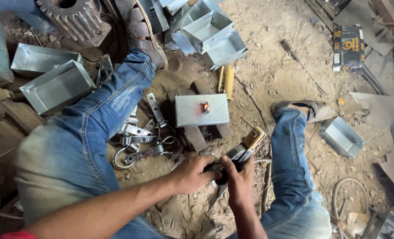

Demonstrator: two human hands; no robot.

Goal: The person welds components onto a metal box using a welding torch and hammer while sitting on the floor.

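Nearest the camera, over bare sandy dirt strewn with small stones and scraps, the left hand (192, 172) and the right hand (236, 181) meet between the person's denim-clad legs. Both are closed together around the dark handle of a welding holder (245, 146), whose tan tip juts up and to the right with a thin rod (244, 120) sticking out toward the far side. Just beyond the hands, a flat metal box (201, 109) rests on dark bricks (196, 137), a small orange glowing spot (205, 106) near its middle. Left of the bricks lies a heap of bent metal clamps (139, 137) touching the left leg. A yellow tool (228, 81) lies just past the box. Farther left sit two open metal trays (55, 84), and at the far edge a big toothed gear (75, 17) beside more stacked trays (208, 33). On the right, beyond a sandalled foot, lies another tray (342, 136), with a dark carton (348, 46) far off among sheet-metal offcuts (380, 108). A hose (345, 190) curls at the near right.
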